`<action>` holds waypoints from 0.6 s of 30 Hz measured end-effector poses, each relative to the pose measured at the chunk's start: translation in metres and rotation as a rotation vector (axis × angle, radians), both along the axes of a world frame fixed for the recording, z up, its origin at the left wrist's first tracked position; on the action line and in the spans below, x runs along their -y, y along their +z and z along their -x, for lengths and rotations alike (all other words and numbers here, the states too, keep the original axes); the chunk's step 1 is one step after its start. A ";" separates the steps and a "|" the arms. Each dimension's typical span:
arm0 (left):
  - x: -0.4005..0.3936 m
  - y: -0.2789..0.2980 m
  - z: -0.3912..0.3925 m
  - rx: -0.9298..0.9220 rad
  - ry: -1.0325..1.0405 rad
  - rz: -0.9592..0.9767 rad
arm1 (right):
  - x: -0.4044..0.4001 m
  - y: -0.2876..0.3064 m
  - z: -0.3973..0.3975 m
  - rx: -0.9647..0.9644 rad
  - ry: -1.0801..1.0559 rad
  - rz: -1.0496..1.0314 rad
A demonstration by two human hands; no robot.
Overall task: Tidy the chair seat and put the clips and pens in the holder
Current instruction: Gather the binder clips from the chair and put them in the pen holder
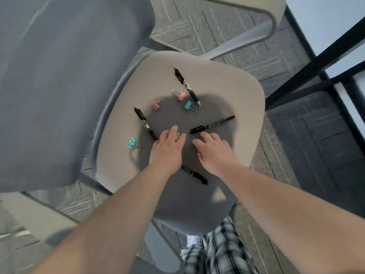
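The beige chair seat (227, 80) carries scattered pens and binder clips. My left hand (167, 149) lies over a yellow clip (178, 136), fingers curled around it, beside a black pen (144, 123). My right hand (214, 153) hovers open just below a black marker (212, 124). Another black pen (186, 86) lies at the back, and a further pen (194, 175) pokes out between my wrists. Two pink clips (156, 105) (181, 95), a blue clip (188, 105) and a teal clip (132, 143) lie loose. No holder is in view.
The grey chair back (59, 86) rises on the left, with an armrest (246, 42) behind the seat. Black table legs (316, 76) stand to the right on grey carpet. Checked trousers (217, 250) show below the seat edge.
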State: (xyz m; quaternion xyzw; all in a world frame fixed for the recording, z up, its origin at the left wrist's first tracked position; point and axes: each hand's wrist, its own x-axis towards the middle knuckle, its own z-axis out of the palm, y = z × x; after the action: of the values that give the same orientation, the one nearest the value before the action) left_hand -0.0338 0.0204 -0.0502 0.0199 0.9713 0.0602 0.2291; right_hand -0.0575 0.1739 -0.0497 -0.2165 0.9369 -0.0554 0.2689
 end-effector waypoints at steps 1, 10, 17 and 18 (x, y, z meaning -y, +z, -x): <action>-0.001 0.000 0.003 0.018 -0.003 0.009 | 0.000 0.000 0.002 0.013 0.024 -0.002; 0.001 0.009 0.021 0.007 0.154 -0.124 | 0.012 0.019 0.033 0.056 0.008 0.122; 0.034 0.034 0.025 -0.073 0.428 -0.055 | 0.043 0.035 0.071 0.029 -0.142 0.130; 0.041 0.035 0.024 -0.082 0.477 -0.035 | 0.049 0.034 0.076 0.021 -0.177 0.127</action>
State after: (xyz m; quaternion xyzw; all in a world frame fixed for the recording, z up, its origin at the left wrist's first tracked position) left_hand -0.0575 -0.0205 -0.0154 -0.2038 0.9559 0.1284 0.1682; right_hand -0.1332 0.1252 -0.0155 -0.1490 0.9440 -0.1406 0.2587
